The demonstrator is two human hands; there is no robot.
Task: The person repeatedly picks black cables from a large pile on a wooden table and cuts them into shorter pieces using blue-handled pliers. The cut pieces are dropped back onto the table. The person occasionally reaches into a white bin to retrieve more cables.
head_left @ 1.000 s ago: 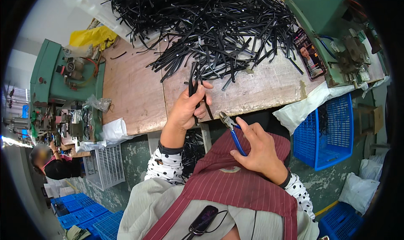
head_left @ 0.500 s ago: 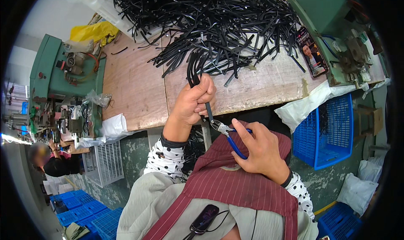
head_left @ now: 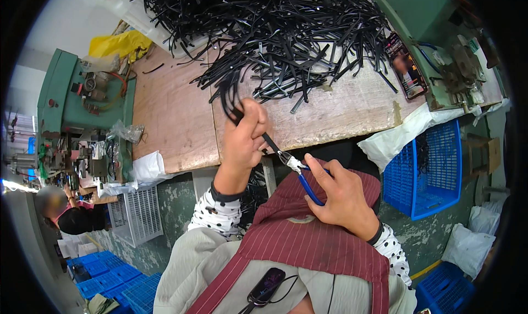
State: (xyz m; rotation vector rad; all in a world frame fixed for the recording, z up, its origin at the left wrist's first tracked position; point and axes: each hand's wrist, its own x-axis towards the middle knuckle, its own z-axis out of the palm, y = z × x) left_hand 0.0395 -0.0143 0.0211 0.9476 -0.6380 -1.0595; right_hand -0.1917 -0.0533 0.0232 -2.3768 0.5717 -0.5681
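A small bunch of black strips (head_left: 229, 94) is gripped in my left hand (head_left: 245, 135), with its loops standing up above the fist. One strip reaches down from that hand toward the right. Its lower end meets the jaws of blue-handled cutting pliers (head_left: 307, 184). My right hand (head_left: 346, 198) is closed around the plier handles, thumb on top. Both hands are in front of the table edge, above my maroon striped apron (head_left: 313, 242). A big heap of similar black strips (head_left: 286, 33) lies on the wooden table (head_left: 176, 105) beyond my hands.
Green machines stand at left (head_left: 66, 105) and right (head_left: 418, 17). A phone-like rectangle with a picture (head_left: 406, 66) leans by the right machine. A blue crate (head_left: 423, 173) is below the table at right, a white crate (head_left: 137, 212) at left. Another person (head_left: 77, 212) is far left.
My left hand has shifted a little left with the bunch, which leans left and blurs. The strip between my hands now slants more toward the pliers, while my right hand stays nearly in place.
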